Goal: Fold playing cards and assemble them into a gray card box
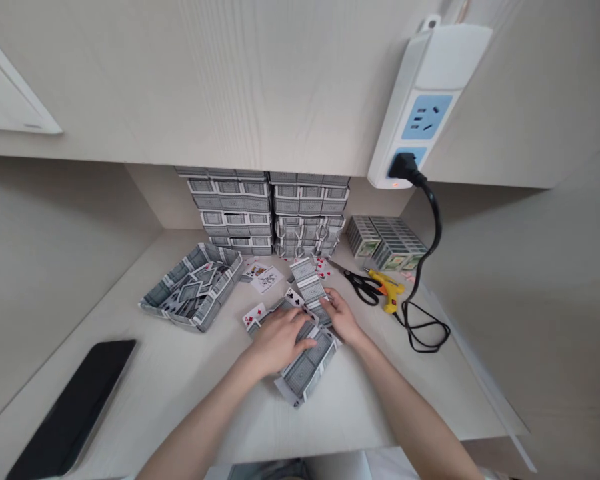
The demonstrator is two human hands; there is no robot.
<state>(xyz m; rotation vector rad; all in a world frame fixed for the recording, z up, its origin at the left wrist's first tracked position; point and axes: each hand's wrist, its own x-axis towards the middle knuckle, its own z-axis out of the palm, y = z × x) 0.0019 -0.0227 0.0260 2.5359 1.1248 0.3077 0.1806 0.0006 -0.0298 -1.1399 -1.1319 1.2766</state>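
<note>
My left hand (279, 337) lies over a partly built box of grey-backed playing cards (305, 370), its fingers bent over the box and holding it against the desk. At the box's far side my right hand (341, 317) pinches a strip of joined playing cards (309, 280), which stands up at a tilt. My palm and fingers hide part of the strip's lower end and the box's middle. Loose face-up cards lie around, among them a red ace or similar card (254, 314) and a joker (267, 279).
An open card-built tray (215, 313) with loose cards stands left. Stacked card-built boxes (230, 202) line the back, beside card packs (393, 241). Black scissors (364, 287), a yellow glue gun (391, 290) and its cord lie right. A black phone-like slab (75, 407) lies front left. A power strip (425, 107) hangs above.
</note>
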